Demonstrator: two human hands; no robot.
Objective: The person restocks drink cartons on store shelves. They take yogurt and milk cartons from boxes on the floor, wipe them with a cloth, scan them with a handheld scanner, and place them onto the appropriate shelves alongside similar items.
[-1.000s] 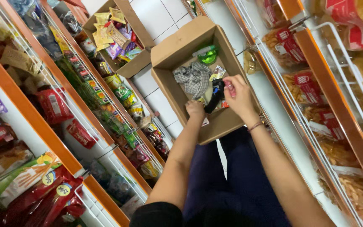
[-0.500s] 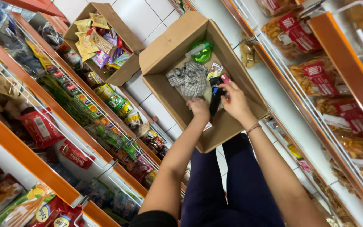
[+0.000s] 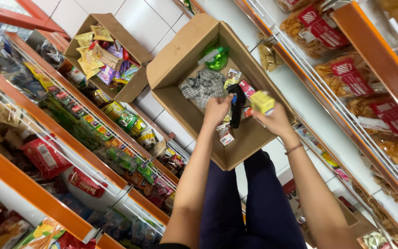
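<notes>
Head view: in the upper middle of the frame an open cardboard box [image 3: 187,99] rests on the person's lap, between shop shelves on both sides. The right hand [image 3: 276,121] is raised just over the box's right wall, its fingers closed around a small yellow packet [image 3: 263,102]. The left hand [image 3: 216,110] is down inside the box, fingers curled around the top of a black price gun [image 3: 236,106] that stands nearly upright between the two hands; whether the grip is firm I cannot tell.

As for progress, the box is far from cleared. A checked cloth [image 3: 203,86] lies in its middle, a green spray bottle [image 3: 216,57] lies in the far corner, and a few small red and white packets [image 3: 226,137] are scattered near the hands. Only the one yellow packet is out, and it has not reached a shelf.

At the upper left of the frame a second box [image 3: 132,87] on the floor is full of snack packets, seemingly untouched.
</notes>
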